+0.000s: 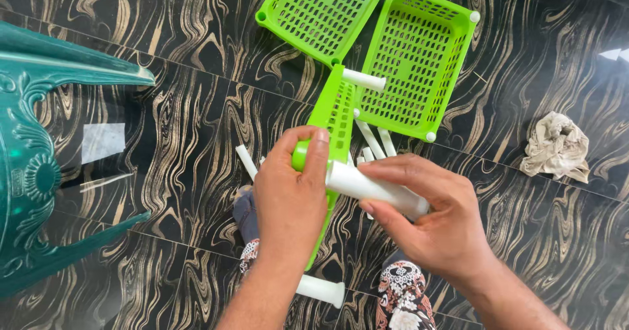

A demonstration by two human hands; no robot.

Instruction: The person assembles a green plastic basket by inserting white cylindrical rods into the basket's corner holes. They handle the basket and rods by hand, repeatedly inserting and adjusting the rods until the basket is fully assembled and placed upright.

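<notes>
Left hand (288, 192) gripped the corner of an upright bright-green perforated tray (332, 123), held on edge above the dark marbled floor (164, 173). Right hand (432, 222) pinched a white tube (373, 189) butted against that corner. Crumpled rag (555, 146) lay far right.

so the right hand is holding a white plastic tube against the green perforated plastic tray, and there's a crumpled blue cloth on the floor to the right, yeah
Not quite: the crumpled cloth is beige, not blue, as the head view shows. The rest stands: the right hand holds the white plastic tube against the green perforated plastic tray.
</notes>
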